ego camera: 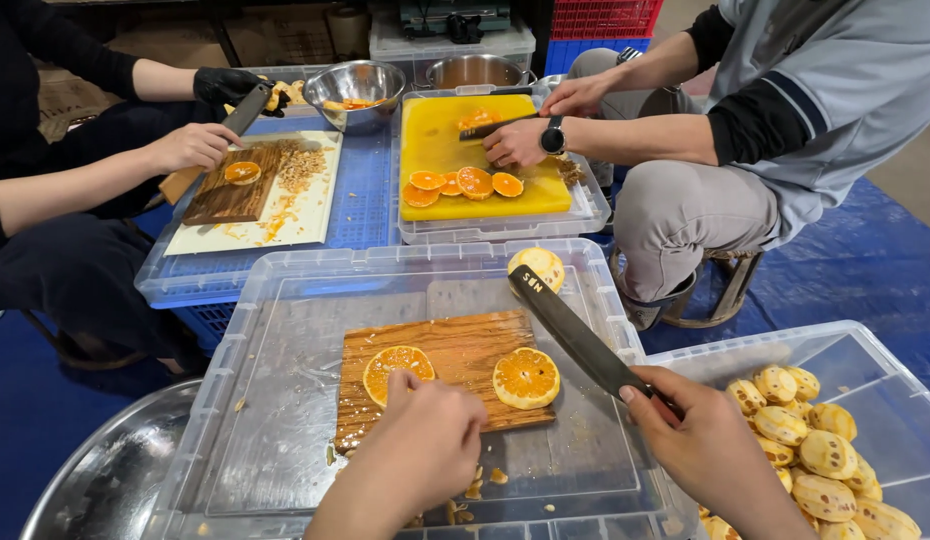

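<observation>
The right hand [707, 440] gripped a cleaver [575, 335]; the left hand [425, 440], fingers curled, pressed an orange slice [397, 365] at nine o'clock on the wooden cutting board [455, 345].

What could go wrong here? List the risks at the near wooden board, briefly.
1. The left hand rests on the small wooden cutting board beside an orange half, while the right hand holds the long dark-bladed knife raised; a careless stroke could catch the fingers.
2. The board sits on a wet-looking clear plastic bin lid and might slide.
3. The peeled whole orange lies loose by the blade tip and could roll.
</observation>
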